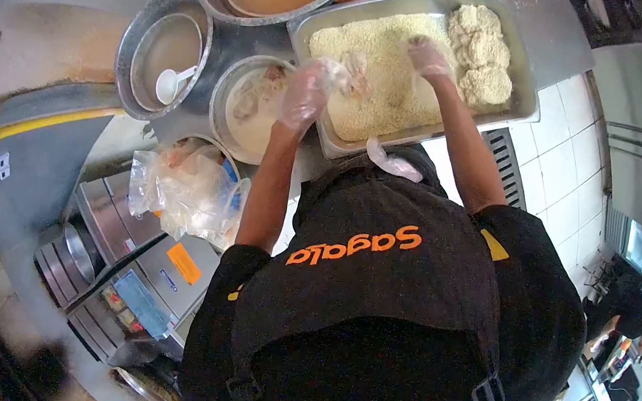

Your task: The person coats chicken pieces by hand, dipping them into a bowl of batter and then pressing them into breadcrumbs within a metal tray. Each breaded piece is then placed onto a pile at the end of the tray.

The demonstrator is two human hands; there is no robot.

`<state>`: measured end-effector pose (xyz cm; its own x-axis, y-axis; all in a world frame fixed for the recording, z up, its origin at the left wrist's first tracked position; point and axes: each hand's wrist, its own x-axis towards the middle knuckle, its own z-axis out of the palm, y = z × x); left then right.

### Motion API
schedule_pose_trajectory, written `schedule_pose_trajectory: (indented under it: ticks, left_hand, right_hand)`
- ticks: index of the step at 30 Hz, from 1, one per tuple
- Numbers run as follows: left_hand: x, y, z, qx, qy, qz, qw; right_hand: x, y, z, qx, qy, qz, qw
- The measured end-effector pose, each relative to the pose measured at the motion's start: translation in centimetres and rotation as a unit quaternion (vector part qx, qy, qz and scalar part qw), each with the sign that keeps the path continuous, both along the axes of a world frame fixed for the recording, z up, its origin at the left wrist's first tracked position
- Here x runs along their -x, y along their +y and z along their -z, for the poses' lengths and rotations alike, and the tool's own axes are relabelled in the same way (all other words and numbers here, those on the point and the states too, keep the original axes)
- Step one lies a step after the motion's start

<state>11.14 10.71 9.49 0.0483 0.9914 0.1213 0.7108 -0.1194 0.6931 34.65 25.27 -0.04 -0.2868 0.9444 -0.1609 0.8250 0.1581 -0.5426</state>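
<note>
Raw meat [358, 84], by its look, sits pinched in the fingers of my gloved left hand [305, 96], above the pale crumbs [391, 110] at the left side of the metal tray [524, 75]. My gloved right hand [430, 57] dips to the crumbs; I cannot tell whether its fingers are closed. I judge this as bringing meat to crumbs; moving it calls for a light, secure pinch, clear of the coated pieces [485, 51].

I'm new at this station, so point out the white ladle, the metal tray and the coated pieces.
White ladle [166, 86]: head view, on its round end.
Metal tray [524, 83]: head view, inner wall, picture right.
Coated pieces [486, 85]: head view, middle of the lowest piece.
</note>
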Motion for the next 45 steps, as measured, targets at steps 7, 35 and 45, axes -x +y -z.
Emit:
schedule_pose_trajectory:
  ticks: [7,35,45]
  left_hand:
    - [7.7,-5.6,-1.4,0.018,0.107,-0.282,0.953]
    - [8.6,-5.7,9.7,0.303,0.147,-0.077,0.938]
    - [10.6,-6.9,10.0,0.244,-0.149,-0.120,0.951]
  right_hand:
    - [1.9,-0.2,7.8,-0.006,-0.160,-0.212,0.964]
    - [7.4,-5.2,-6.5,0.513,0.297,0.029,0.805]
    - [11.0,5.5,5.7,0.081,0.207,-0.246,0.943]
